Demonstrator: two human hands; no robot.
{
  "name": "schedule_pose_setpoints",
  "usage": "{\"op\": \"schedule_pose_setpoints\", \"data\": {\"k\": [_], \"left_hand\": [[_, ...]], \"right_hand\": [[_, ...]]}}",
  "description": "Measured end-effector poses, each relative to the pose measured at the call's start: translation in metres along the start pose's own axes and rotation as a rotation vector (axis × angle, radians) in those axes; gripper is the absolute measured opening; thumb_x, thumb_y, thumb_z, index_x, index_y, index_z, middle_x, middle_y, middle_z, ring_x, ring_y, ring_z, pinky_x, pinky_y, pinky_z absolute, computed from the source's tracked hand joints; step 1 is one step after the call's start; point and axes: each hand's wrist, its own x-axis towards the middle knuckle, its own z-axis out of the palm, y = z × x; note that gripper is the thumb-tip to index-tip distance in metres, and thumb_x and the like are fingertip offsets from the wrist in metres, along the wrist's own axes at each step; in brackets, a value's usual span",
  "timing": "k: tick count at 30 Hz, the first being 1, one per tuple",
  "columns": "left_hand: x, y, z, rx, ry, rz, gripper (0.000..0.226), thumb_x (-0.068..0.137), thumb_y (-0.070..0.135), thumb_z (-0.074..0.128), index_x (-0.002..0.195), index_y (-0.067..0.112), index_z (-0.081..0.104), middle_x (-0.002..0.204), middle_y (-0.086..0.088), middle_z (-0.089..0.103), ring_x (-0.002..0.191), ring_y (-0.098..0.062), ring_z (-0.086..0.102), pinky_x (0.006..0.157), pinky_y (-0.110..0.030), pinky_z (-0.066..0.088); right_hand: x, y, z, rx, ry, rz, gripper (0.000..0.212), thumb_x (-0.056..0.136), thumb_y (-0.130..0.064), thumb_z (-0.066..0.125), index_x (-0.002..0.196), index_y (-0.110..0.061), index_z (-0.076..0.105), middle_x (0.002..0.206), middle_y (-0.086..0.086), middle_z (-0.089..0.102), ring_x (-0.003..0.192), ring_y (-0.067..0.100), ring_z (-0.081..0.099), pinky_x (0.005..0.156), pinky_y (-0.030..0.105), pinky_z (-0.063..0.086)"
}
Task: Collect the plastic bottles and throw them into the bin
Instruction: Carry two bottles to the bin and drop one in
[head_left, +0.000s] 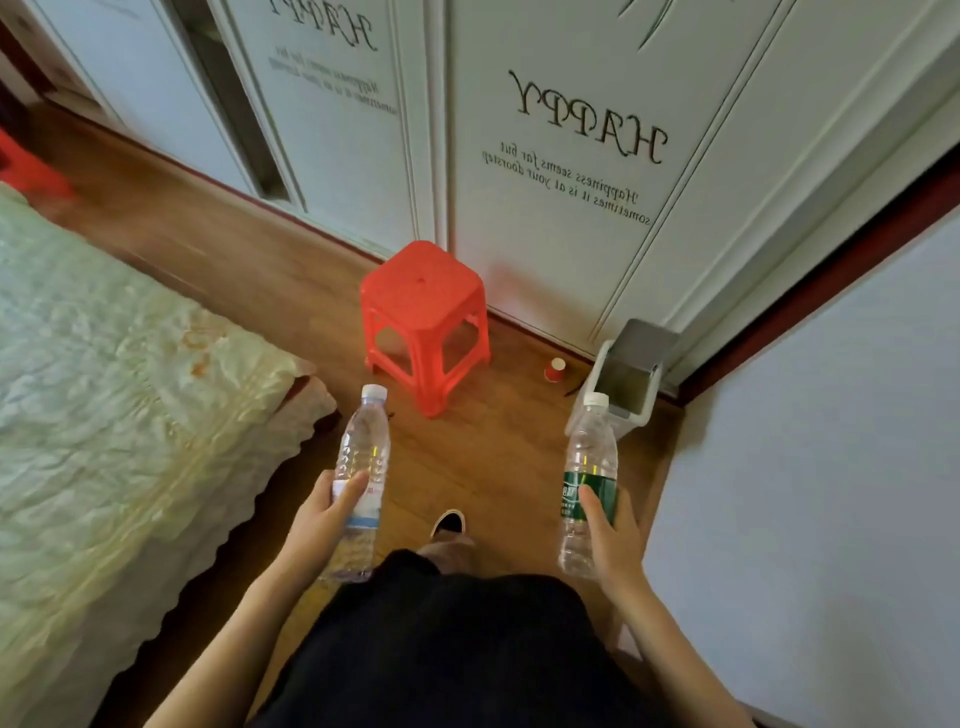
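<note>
The left hand (324, 514) wraps its fingers around a clear bottle (361, 467) with a pale blue label, at 7 o'clock. The right hand (610, 535) grips a green-labelled bottle (589, 478) at 5 o'clock, its cap overlapping the open white bin (621, 379) at 3 o'clock, beside a red stool (423, 317).

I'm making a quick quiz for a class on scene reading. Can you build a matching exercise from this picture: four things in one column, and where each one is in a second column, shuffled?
Things:
1. green-label bottle
2. blue-label bottle
3. red stool
4. red paper cup

Places:
A. on the floor between the stool and the bin
B. in the left hand
C. on the floor, in front of the wardrobe door
D. in the right hand

Pairs: 1-D, 2-B, 3-C, 4-A
</note>
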Motion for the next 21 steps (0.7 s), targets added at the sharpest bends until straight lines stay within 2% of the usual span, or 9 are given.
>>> {"op": "schedule_pose_setpoints", "data": {"k": [3, 6, 8, 12, 13, 15, 17, 19, 21], "left_hand": [[0.073, 0.066, 0.018, 0.067, -0.110, 0.072, 0.063, 0.061, 0.084, 0.056, 0.102, 0.037, 0.058, 0.085, 0.007, 0.073, 0.072, -0.005, 0.071, 0.052, -0.016, 0.050], [0.137, 0.124, 0.047, 0.160, -0.246, 0.126, 0.055, 0.065, 0.083, 0.053, 0.103, 0.043, 0.055, 0.095, 0.008, 0.072, 0.085, -0.008, 0.069, 0.070, -0.027, 0.054], [0.171, 0.157, 0.072, 0.208, -0.333, 0.167, 0.047, 0.068, 0.080, 0.052, 0.101, 0.047, 0.053, 0.101, 0.009, 0.069, 0.090, -0.007, 0.067, 0.078, -0.032, 0.053], [0.218, 0.205, 0.132, 0.276, -0.434, 0.221, 0.047, 0.070, 0.078, 0.052, 0.094, 0.038, 0.056, 0.087, 0.008, 0.068, 0.074, 0.006, 0.064, 0.064, -0.022, 0.046], [0.228, 0.213, 0.148, 0.284, -0.448, 0.219, 0.047, 0.070, 0.077, 0.053, 0.093, 0.036, 0.056, 0.085, 0.008, 0.068, 0.071, 0.006, 0.064, 0.059, -0.017, 0.046], [0.243, 0.226, 0.179, 0.286, -0.478, 0.208, 0.048, 0.070, 0.076, 0.054, 0.093, 0.034, 0.056, 0.080, 0.008, 0.068, 0.067, 0.004, 0.066, 0.051, -0.013, 0.047], [0.256, 0.238, 0.209, 0.289, -0.497, 0.202, 0.048, 0.072, 0.074, 0.055, 0.096, 0.033, 0.057, 0.082, 0.008, 0.069, 0.068, 0.003, 0.067, 0.051, -0.012, 0.047], [0.265, 0.250, 0.233, 0.284, -0.496, 0.186, 0.045, 0.076, 0.070, 0.055, 0.101, 0.033, 0.058, 0.091, 0.004, 0.071, 0.074, 0.002, 0.068, 0.059, -0.015, 0.047], [0.276, 0.267, 0.254, 0.293, -0.487, 0.170, 0.043, 0.077, 0.070, 0.055, 0.100, 0.034, 0.057, 0.095, 0.001, 0.070, 0.075, 0.003, 0.067, 0.062, -0.018, 0.046]], "right_hand": [[0.040, -0.031, -0.006, 0.035, 0.109, 0.037, 0.029, 0.090, -0.039, 0.064, 0.114, -0.030, 0.051, 0.096, 0.003, 0.067, 0.071, 0.008, 0.071, 0.052, 0.016, 0.052], [0.071, -0.051, -0.020, 0.070, 0.250, 0.079, 0.019, 0.089, -0.038, 0.065, 0.104, -0.029, 0.056, 0.091, 0.004, 0.068, 0.067, 0.010, 0.071, 0.052, 0.020, 0.052], [0.089, -0.058, -0.032, 0.085, 0.336, 0.114, 0.019, 0.091, -0.037, 0.063, 0.104, -0.026, 0.056, 0.089, 0.004, 0.069, 0.067, 0.011, 0.071, 0.053, 0.023, 0.053], [0.122, -0.063, -0.059, 0.164, 0.423, 0.191, 0.013, 0.094, -0.029, 0.061, 0.101, -0.022, 0.053, 0.058, 0.011, 0.059, 0.043, 0.011, 0.063, 0.036, 0.024, 0.050], [0.133, -0.063, -0.066, 0.174, 0.452, 0.211, 0.017, 0.093, -0.031, 0.062, 0.105, -0.021, 0.053, 0.062, 0.008, 0.063, 0.047, 0.012, 0.065, 0.039, 0.028, 0.053], [0.157, -0.064, -0.080, 0.169, 0.489, 0.237, 0.029, 0.092, -0.037, 0.062, 0.113, -0.019, 0.052, 0.089, 0.011, 0.069, 0.074, 0.028, 0.072, 0.062, 0.044, 0.061], [0.185, -0.066, -0.096, 0.174, 0.508, 0.243, 0.035, 0.093, -0.038, 0.061, 0.118, -0.016, 0.050, 0.106, 0.020, 0.066, 0.090, 0.040, 0.068, 0.080, 0.056, 0.058], [0.214, -0.076, -0.110, 0.169, 0.508, 0.255, 0.039, 0.093, -0.040, 0.060, 0.121, -0.015, 0.048, 0.111, 0.020, 0.064, 0.096, 0.040, 0.066, 0.086, 0.058, 0.055], [0.246, -0.087, -0.124, 0.154, 0.500, 0.252, 0.041, 0.093, -0.041, 0.059, 0.123, -0.015, 0.048, 0.111, 0.017, 0.063, 0.097, 0.037, 0.066, 0.084, 0.053, 0.057]]}}
